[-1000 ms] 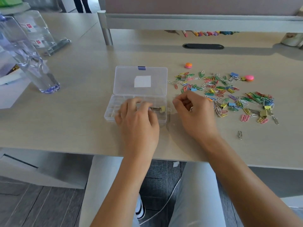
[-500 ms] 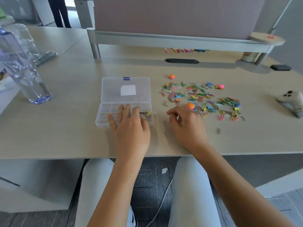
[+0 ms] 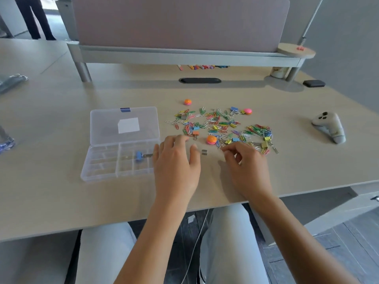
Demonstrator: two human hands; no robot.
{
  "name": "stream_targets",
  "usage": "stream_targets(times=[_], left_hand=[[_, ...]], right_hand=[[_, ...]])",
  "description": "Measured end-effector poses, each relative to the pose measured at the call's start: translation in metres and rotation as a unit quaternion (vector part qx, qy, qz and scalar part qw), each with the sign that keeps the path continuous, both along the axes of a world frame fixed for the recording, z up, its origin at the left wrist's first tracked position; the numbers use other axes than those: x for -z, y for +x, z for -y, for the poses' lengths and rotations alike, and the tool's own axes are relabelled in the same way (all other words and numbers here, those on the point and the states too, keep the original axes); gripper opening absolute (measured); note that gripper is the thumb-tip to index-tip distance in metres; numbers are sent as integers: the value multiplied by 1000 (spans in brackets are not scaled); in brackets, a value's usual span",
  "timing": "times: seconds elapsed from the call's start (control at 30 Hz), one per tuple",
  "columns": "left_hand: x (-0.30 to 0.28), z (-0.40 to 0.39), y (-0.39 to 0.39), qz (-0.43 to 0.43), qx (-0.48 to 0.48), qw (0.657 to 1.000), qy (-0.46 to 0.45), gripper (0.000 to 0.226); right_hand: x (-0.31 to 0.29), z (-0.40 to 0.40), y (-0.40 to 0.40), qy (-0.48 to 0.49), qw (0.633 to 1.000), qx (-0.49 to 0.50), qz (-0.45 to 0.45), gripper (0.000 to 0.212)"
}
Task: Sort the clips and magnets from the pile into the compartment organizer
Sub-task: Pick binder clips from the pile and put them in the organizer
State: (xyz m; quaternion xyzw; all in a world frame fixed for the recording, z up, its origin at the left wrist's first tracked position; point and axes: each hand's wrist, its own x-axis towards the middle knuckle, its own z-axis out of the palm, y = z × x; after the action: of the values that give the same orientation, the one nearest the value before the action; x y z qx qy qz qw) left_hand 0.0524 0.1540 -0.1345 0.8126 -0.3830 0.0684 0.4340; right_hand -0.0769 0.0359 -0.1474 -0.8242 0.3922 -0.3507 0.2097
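Organizer (image 3: 96, 160) lies lid-back on the desk (image 3: 51, 119), just left of the pile (image 3: 221, 126), so each trip is short. One blue clip (image 3: 139, 155) sits in a right-hand compartment; nearly everything else waits unsorted. Left hand (image 3: 176, 162) hovers, fingers spread and holding nothing, between box and pile. Right hand (image 3: 246, 162) curls at the pile's near edge, apparently pinching something; what it grips I cannot tell.

Grey-white handheld controller (image 3: 328, 128) near right edge of tabletop (image 3: 51, 111). Small black pad (image 3: 313, 83) at far right corner. Black oval cable slot (image 3: 200, 80) near far edge, under grey shelf (image 3: 184, 56) with pink partition panel (image 3: 180, 21). Round wooden disc (image 3: 296, 50) on shelf's right end. Coloured markers (image 3: 203, 67) beneath shelf.
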Motion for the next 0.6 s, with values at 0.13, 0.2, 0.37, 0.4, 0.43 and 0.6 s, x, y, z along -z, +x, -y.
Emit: stream_targets(times=[0.13,0.2,0.37,0.4,0.43,0.6], left_hand=[[-5,31,-4,-7,27,999,28,37],[-9,48,-4,-22,36,997,57,30],[-28,94,0,-28,67,989,132,29],[-32,104,2,-23,73,987,140,30],[-37,115,4,-14,77,986,148,30],[-54,169,18,16,92,980,175,27]], right_hand=[[-6,28,-3,-17,1000,-3,-5,15],[-9,43,-2,-11,1000,7,-7,13],[-15,87,2,7,999,16,-49,16],[-17,98,4,16,997,20,-66,17],[-19,109,6,26,996,24,-81,20],[-27,165,24,42,990,35,-129,30]])
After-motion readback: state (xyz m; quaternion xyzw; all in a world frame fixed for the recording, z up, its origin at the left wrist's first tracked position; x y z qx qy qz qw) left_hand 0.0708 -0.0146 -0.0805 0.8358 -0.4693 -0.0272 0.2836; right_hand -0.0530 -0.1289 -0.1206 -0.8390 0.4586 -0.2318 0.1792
